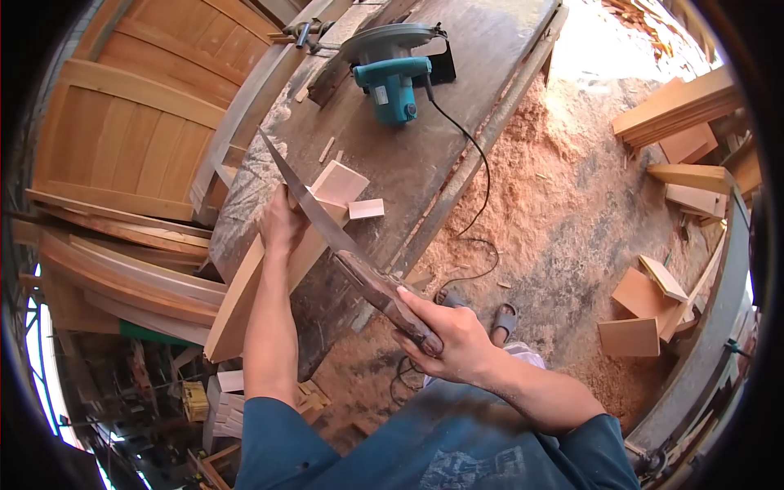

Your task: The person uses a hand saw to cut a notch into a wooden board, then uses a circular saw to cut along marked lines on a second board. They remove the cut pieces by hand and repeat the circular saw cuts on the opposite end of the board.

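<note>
My right hand is closed around the dark wooden handle of a handsaw. The long, tapering blade points to the upper left and passes across a pale wooden board. The board lies slanted over the near left end of the workbench. On that board, left of the blade, my left hand grips its edge; some of its fingers are hidden. Beyond the blade sits a pale wooden block, with a smaller offcut beside it.
A teal circular saw stands farther up the bench, its black cord trailing to the floor. Panelled wooden doors and curved boards are at the left. Sawdust covers the floor. Wood pieces lie at the right.
</note>
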Demonstrator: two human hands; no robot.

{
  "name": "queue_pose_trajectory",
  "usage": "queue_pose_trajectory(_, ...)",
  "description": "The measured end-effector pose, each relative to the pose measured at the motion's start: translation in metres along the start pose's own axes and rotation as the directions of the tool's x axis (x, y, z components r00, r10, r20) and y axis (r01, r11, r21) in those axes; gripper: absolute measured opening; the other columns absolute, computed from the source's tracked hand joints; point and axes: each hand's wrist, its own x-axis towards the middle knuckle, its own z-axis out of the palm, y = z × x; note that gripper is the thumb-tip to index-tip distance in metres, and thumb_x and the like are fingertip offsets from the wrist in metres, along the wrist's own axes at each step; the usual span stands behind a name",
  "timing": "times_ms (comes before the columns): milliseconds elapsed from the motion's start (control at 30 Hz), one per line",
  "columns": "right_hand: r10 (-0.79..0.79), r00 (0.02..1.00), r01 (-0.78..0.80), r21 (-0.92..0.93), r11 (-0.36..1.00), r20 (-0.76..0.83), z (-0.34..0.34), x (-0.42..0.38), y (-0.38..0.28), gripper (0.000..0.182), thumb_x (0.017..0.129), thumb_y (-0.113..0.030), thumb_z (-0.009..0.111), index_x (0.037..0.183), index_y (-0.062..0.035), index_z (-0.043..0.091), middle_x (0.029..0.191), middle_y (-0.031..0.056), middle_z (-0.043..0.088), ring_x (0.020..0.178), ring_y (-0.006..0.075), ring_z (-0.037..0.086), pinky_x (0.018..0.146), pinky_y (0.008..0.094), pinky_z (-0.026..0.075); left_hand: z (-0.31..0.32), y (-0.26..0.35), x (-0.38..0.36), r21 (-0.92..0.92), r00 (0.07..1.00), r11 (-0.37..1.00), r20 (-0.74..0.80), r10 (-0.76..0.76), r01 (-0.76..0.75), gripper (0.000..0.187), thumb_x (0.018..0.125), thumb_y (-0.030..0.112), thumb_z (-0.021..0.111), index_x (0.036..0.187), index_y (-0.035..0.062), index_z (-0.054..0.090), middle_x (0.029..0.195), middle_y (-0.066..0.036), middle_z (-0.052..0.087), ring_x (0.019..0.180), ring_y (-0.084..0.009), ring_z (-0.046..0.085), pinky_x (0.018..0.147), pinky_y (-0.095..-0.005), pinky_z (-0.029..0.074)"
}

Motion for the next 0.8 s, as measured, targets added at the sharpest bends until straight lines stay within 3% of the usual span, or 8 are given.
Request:
queue_pose_trajectory(167,-0.059,0.997,0.060,0.031,0.998,-0.058,-0.015,-0.025,-0.009,0.067,0.083,-0.019,0.076,0.142,-0.0036,0.048,0.089,0.0155,0.069,0.075,0.0357,0.068,0.065,0.0410,0.053,-0.002,0.002,0.000,0.015,0.999,1.000,0.041,-0.021,0.021,0.045,0.074,0.029,0.083,0.104,0.0060,0.059,0.097,-0.021,0.069,0.093,-0.0449,0.066,0.076,-0.0552,0.051)
queue_pose_trajectory(267,0.028,1.000,-0.028,0.013,1.000,0.005,0.019,0.030,0.008,0.068,0.083,-0.021,0.077,0.142,-0.0051,0.049,0.088,0.0167,0.069,0.076,0.0363,0.068,0.063,0.0410,0.052,0.006,-0.007,-0.001,-0.047,0.999,0.998,0.009,0.031,-0.030,0.043,0.074,0.028,0.082,0.104,0.0070,0.059,0.097,-0.020,0.070,0.093,-0.0448,0.066,0.077,-0.0554,0.051)
queue_pose_trajectory(300,0.062,0.998,-0.061,0.035,0.998,-0.009,0.021,0.045,0.004,0.063,0.082,-0.017,0.079,0.137,-0.0007,0.055,0.093,0.0137,0.072,0.070,0.0343,0.068,0.065,0.0394,0.053,0.005,-0.011,-0.004,-0.026,0.999,0.999,-0.005,0.037,-0.037,0.043,0.074,0.028,0.082,0.104,0.0071,0.059,0.097,-0.020,0.070,0.093,-0.0447,0.066,0.077,-0.0552,0.051)
queue_pose_trajectory(400,-0.012,1.000,0.010,-0.081,0.997,-0.015,0.007,0.013,-0.003,0.063,0.082,-0.015,0.079,0.138,-0.0030,0.054,0.088,0.0153,0.070,0.068,0.0354,0.068,0.063,0.0385,0.053,0.010,-0.012,0.001,0.004,0.997,0.998,-0.033,0.069,-0.068,0.042,0.075,0.029,0.081,0.104,0.0072,0.060,0.097,-0.020,0.070,0.093,-0.0443,0.066,0.077,-0.0545,0.051)
queue_pose_trajectory(467,-0.067,0.996,0.064,-0.044,0.997,-0.053,0.007,0.005,0.003,0.064,0.082,-0.017,0.078,0.139,-0.0036,0.052,0.085,0.0168,0.068,0.069,0.0363,0.067,0.062,0.0408,0.052,0.008,-0.011,0.003,0.024,0.997,0.998,-0.038,0.066,-0.065,0.042,0.076,0.030,0.080,0.104,0.0068,0.060,0.098,-0.021,0.070,0.094,-0.0441,0.066,0.078,-0.0539,0.051)
queue_pose_trajectory(533,0.029,0.999,-0.027,0.053,0.998,-0.034,0.022,0.029,0.003,0.066,0.082,-0.021,0.076,0.140,-0.0029,0.049,0.089,0.0182,0.068,0.075,0.0383,0.068,0.063,0.0469,0.051,0.006,-0.011,-0.001,-0.007,1.000,1.000,0.014,0.022,-0.022,0.042,0.076,0.030,0.080,0.104,0.0059,0.060,0.099,-0.021,0.069,0.095,-0.0439,0.065,0.079,-0.0537,0.051)
queue_pose_trajectory(700,0.059,0.998,-0.058,0.052,0.997,-0.024,0.022,0.042,-0.006,0.063,0.083,-0.018,0.076,0.138,-0.0012,0.050,0.092,0.0211,0.068,0.077,0.0385,0.069,0.067,0.0426,0.055,0.005,-0.009,0.003,0.048,0.999,0.998,-0.014,0.041,-0.040,0.045,0.073,0.030,0.083,0.102,0.0065,0.059,0.100,-0.019,0.070,0.095,-0.0428,0.065,0.079,-0.0529,0.052)
queue_pose_trajectory(800,-0.063,0.994,0.069,0.070,0.995,-0.094,0.012,0.011,-0.003,0.063,0.083,-0.018,0.076,0.138,-0.0012,0.050,0.093,0.0205,0.068,0.076,0.0385,0.069,0.066,0.0430,0.055,0.002,-0.006,0.003,0.044,0.999,0.999,-0.017,0.029,-0.028,0.046,0.072,0.031,0.084,0.103,0.0065,0.059,0.097,-0.018,0.070,0.095,-0.0421,0.066,0.078,-0.0524,0.052)
